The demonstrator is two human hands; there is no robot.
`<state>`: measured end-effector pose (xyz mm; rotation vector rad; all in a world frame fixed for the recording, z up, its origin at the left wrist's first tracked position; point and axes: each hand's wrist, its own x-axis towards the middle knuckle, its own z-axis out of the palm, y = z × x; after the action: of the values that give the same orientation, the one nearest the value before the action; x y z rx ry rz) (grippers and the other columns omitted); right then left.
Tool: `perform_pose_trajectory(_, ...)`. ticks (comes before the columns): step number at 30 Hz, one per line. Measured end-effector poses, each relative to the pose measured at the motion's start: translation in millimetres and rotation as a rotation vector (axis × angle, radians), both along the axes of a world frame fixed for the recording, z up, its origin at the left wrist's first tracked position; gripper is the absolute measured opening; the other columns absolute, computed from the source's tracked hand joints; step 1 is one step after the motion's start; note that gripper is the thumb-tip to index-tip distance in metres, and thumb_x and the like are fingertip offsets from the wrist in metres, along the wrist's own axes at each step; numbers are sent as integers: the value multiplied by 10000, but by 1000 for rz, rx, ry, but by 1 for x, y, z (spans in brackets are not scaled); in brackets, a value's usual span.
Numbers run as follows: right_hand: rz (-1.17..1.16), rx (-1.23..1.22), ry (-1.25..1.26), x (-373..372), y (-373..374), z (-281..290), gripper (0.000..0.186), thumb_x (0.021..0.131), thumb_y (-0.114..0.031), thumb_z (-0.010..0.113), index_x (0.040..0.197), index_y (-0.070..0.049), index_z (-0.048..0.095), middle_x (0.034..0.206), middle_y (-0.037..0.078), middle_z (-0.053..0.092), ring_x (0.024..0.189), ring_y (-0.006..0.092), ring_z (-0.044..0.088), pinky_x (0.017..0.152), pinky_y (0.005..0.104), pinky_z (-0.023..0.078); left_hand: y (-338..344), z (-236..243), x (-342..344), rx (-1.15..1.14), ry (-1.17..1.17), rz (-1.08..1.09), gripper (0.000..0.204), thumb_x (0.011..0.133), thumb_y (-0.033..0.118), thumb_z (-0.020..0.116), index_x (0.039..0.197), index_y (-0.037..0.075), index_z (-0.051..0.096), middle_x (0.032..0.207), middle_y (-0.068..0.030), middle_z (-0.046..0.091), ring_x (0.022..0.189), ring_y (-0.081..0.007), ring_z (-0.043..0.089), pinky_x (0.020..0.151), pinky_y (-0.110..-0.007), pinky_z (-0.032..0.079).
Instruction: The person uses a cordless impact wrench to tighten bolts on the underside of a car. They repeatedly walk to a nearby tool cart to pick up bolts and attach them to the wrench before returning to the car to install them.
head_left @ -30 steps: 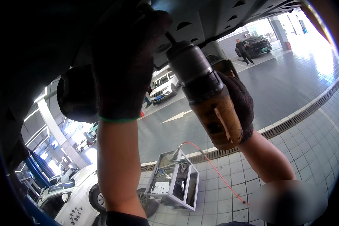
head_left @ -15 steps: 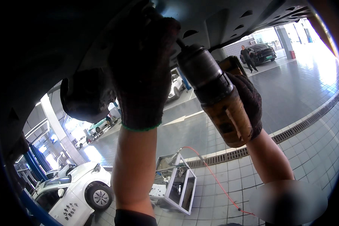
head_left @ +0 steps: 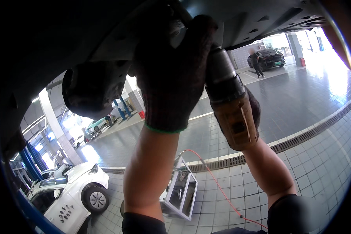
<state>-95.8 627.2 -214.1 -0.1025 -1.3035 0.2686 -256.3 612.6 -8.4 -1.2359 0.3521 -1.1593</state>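
My right hand, in a dark knit glove, is wrapped round a worn yellow-and-black cordless drill. The drill points up, its chuck end close to the dark underside of a raised car. Just left of the drill, my left hand wears a dark glove with a green cuff edge and reaches up to the underside. Its thumb stands apart, but the other fingers are lost in shadow. Between thumb and palm a small, pale, shiny part shows; I cannot make out its kind.
A dark rounded underbody part hangs at left. Below stand a white-framed cart, a red hose on the tiles and a white car. A floor drain curves across. Farther off, a person stands by a black car.
My left hand has shifted right, closer to the drill, and its thumb is now spread. The drill has tilted more upright. The whole view has shifted slightly.
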Motion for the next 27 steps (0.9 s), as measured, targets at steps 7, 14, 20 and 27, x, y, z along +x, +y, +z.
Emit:
perform_pose_trajectory(7, -305, 89, -56, -7, -14, -2, 496, 877, -277, 774, 1286, -21, 661, 1178, 144, 718, 1055, 304, 702, 942, 425, 549, -17, -29, -13, -12, -181, 198, 415, 895, 72, 760, 1282, 215, 709, 1271, -143, 714, 1112, -324, 720, 946, -424, 590)
perform_pose_trajectory(14, -244, 22, -5, -8, -20, 8, 417, 888, -236, 737, 1243, -35, 651, 1152, 132, 700, 1037, 278, 697, 914, 401, 566, -81, -33, 8, -1020, -128, -463, 357, 851, 217, 798, 1098, -32, 731, 1007, -180, 756, 971, -307, 736, 873, -403, 560)
perform_pose_trajectory(20, 37, 57, 71, -25, -8, -4, 276, 1044, -100, 576, 1311, -30, 584, 1204, 101, 674, 1046, 186, 687, 924, 325, 583, -71, -25, 7, -924, -89, -421, 384, 829, 302, 808, 1055, -6, 760, 1032, -207, 759, 978, -341, 743, 870, -414, 565)
perform_pose_trajectory(27, 60, 77, 186, -31, 1, -4, 243, 1065, -136, 563, 1289, -50, 605, 1163, 74, 680, 987, 168, 695, 844, 304, 607, -87, -26, 6, -939, -177, -347, 324, 823, 296, 772, 1018, 38, 763, 989, -185, 744, 949, -372, 723, 840, -441, 564)
